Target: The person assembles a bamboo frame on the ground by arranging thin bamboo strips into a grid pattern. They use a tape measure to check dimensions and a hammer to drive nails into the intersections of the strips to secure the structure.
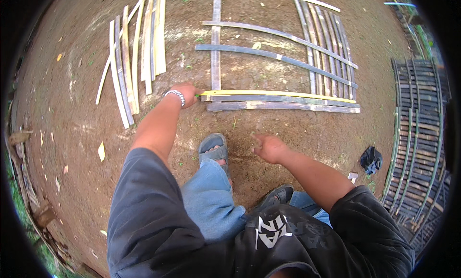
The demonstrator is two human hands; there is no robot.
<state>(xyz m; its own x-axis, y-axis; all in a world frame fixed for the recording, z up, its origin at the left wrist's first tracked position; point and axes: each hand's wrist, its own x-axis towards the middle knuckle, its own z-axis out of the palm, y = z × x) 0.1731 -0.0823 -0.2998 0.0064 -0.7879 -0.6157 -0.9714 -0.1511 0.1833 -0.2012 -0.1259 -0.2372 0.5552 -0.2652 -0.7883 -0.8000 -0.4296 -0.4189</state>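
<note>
While left fingers (194,92) curl at a flat yellow strip (283,94) (grip unclear), right fingers (258,142) loosely spread, empty, weathered slats (283,106)

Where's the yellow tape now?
In the head view, above centre: the yellow tape runs right from the left hand, along the nearest slats.

You are outdoors in a yard: bare soil (79,182) carries slats (288,106) across the upper frame. Greenery (45,261) edges the lower left.
</note>
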